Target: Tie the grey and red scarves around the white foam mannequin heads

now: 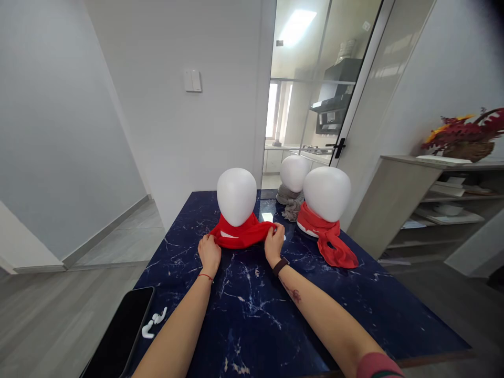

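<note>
A white mannequin head stands upright on the dark blue marbled table. Around its neck lies a bright red scarf, stretched sideways at the front, with a white patch of the base showing through. My left hand is closed on the scarf's left side, fingertips pinching the cloth. On the right, my right hand pinches the other side of the scarf between thumb and fingers. The back of the scarf is hidden behind the head.
To the right stands a second mannequin head with a coral red scarf. Behind it is another head in a grey scarf. A black phone and white earbuds lie front left. A shelf unit stands right.
</note>
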The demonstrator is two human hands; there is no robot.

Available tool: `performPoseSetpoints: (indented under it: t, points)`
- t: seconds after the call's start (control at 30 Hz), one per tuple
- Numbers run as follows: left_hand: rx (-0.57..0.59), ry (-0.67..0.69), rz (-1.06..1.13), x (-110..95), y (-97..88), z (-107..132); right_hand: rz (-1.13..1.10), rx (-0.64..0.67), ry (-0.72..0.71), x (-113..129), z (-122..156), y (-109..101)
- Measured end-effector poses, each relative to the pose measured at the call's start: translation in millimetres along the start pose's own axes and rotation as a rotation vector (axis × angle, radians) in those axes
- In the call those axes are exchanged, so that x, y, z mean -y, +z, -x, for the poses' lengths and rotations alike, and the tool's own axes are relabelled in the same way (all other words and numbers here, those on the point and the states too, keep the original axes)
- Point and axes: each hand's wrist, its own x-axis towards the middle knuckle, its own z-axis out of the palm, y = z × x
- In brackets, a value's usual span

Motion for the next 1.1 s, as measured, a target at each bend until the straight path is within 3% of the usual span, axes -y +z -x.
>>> performPoseSetpoints:
  t: [0.13,0.27,0.57,0.73,0.83,0.9,0.97,1.1]
  points:
    - [-0.047,-0.068,-0.008,-2,3.2,2,0.007,-0.16,0.2,-28,-22,-1]
    - [-0.075,-0.144,-0.006,-5,3.6,1,-0.021,-0.184,0.242,-36,-30,-3]
    - [-0.057,-0.089,0.177,6,8.4,-2,0.047,0.116,0.037,-16,-10,2]
    - [-0.19,-0.206,0.212,15,2.5,-11,0.477,0.322,-0.075,-8,-1,0]
    - [-0.304,-0.207,0.214,12,-4.0,-12,0.57,0.4,-0.099,-6,-2,-2]
    - [-0.277,-0.09,0.26,7,-4.5,-10,0.563,0.444,-0.098,-7,-4,-3]
    - [-0.17,0.025,0.31,1,-0.8,-8,0.536,0.469,-0.086,-10,-6,-5]
    - [0.003,0.053,0.305,-8,11.5,-9,0.445,0.456,-0.07,-13,-11,-4]
